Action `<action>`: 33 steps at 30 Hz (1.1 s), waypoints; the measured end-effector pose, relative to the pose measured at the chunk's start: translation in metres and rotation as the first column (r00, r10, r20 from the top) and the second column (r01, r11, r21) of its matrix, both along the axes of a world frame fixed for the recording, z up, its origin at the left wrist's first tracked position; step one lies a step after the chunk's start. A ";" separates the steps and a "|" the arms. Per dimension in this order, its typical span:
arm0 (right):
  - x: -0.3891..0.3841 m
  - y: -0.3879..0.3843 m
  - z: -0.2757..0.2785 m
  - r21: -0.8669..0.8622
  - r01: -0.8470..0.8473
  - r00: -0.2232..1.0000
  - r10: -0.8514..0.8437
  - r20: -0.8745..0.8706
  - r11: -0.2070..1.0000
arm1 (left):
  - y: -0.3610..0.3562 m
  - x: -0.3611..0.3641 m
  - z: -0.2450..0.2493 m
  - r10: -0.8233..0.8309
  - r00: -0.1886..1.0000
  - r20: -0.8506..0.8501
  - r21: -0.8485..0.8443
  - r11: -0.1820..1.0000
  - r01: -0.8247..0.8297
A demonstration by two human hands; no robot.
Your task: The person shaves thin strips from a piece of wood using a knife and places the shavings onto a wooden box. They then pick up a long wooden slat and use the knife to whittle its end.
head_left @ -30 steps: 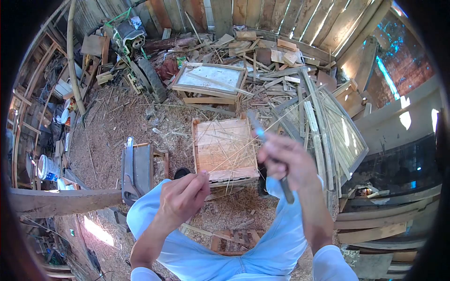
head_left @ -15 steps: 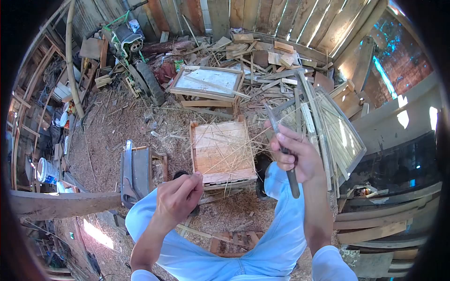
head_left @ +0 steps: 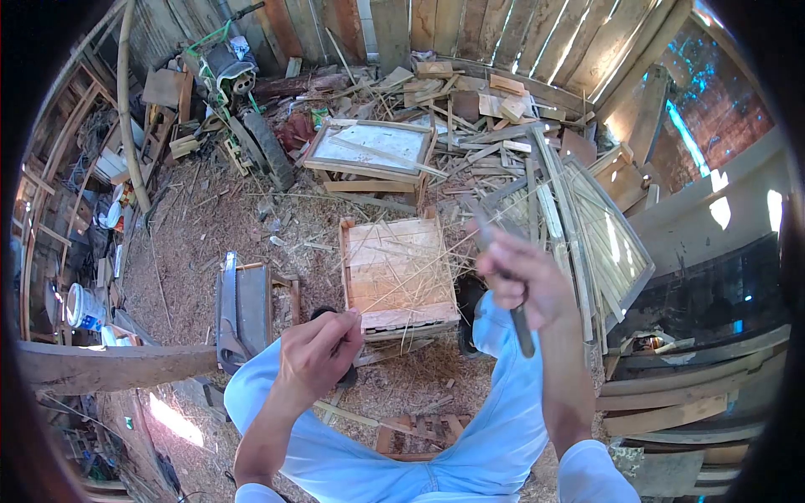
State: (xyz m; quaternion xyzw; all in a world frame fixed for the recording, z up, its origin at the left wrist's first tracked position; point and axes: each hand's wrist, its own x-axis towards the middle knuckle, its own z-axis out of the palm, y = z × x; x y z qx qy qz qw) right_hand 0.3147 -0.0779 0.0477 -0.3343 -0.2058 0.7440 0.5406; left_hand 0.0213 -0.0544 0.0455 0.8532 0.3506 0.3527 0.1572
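Observation:
My right hand (head_left: pixel 527 277) is wrapped round a knife (head_left: pixel 521 323), whose blade points up and to the left; hand and blade are blurred. My left hand (head_left: pixel 317 348) is closed at the near left corner of a wooden crate (head_left: pixel 394 251), its fingertips pinched. What it grips is too small to make out. Thin wooden slivers (head_left: pixel 411 289) lie across the crate and stick out past its right edge.
A handsaw (head_left: pixel 228 306) lies on a small stool (head_left: pixel 255 293) at the left. Beyond the crate stands a framed white panel (head_left: pixel 369 144), with piled wood scraps (head_left: pixel 503 105) behind. A motorbike (head_left: pixel 251 126) is at the back left.
My right hand and the knife have shifted slightly to the left and are now blurred. My left hand looks unmoved.

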 end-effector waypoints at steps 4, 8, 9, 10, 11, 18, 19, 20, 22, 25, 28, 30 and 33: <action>-0.033 -0.001 0.008 -0.063 -0.136 0.986 0.141 0.089 0.989 | 0.002 0.003 -0.001 -0.003 0.999 0.033 -0.009 1.000 0.003; 0.018 0.010 -0.008 0.065 0.067 0.995 -0.063 -0.073 0.996 | 0.007 -0.007 0.000 0.061 0.998 0.032 -0.039 0.997 -0.060; 0.019 0.007 -0.003 0.053 0.106 0.993 -0.104 -0.047 0.993 | 0.009 -0.009 0.000 0.074 0.997 0.008 -0.075 0.994 -0.073; 0.018 0.006 -0.002 0.056 0.107 0.993 -0.105 -0.047 0.993 | 0.011 -0.011 -0.001 0.083 0.996 -0.018 -0.112 0.990 -0.084; 0.016 0.005 -0.003 0.065 0.114 0.993 -0.112 -0.025 0.991 | 0.013 -0.011 -0.002 0.082 0.996 -0.020 -0.112 0.990 -0.084; -0.018 -0.001 0.006 0.051 0.088 0.979 -0.096 0.181 0.995 | 0.018 0.013 -0.007 0.102 0.995 0.016 -0.147 0.984 -0.099; -0.027 -0.002 0.011 0.042 0.074 0.967 -0.082 0.240 0.996 | 0.017 0.018 -0.006 0.062 0.998 0.016 -0.135 0.989 -0.059; -0.036 -0.004 0.013 0.043 0.073 0.967 -0.081 0.241 0.996 | 0.015 0.022 -0.005 0.063 0.998 0.017 -0.134 0.989 -0.060; -0.053 -0.008 0.014 0.005 -0.030 0.960 0.028 0.278 1.000 | 0.011 0.030 -0.004 0.039 0.998 0.058 -0.174 0.984 -0.028; -0.072 -0.009 0.005 0.016 -0.172 0.953 0.162 0.257 0.985 | 0.005 0.034 -0.002 0.040 0.994 0.097 -0.251 0.968 -0.014; -0.061 -0.008 0.008 -0.029 -0.131 0.963 0.134 0.232 0.991 | 0.007 0.029 0.003 0.016 0.996 0.088 -0.309 0.951 0.012; -0.041 -0.005 0.009 0.012 -0.077 0.976 0.073 0.207 0.997 | 0.007 0.022 0.004 -0.005 0.997 0.079 -0.325 0.945 0.031; -0.032 -0.004 0.012 0.060 -0.001 0.984 -0.010 0.178 0.998 | 0.006 0.018 0.002 0.010 0.997 0.072 -0.358 0.934 0.016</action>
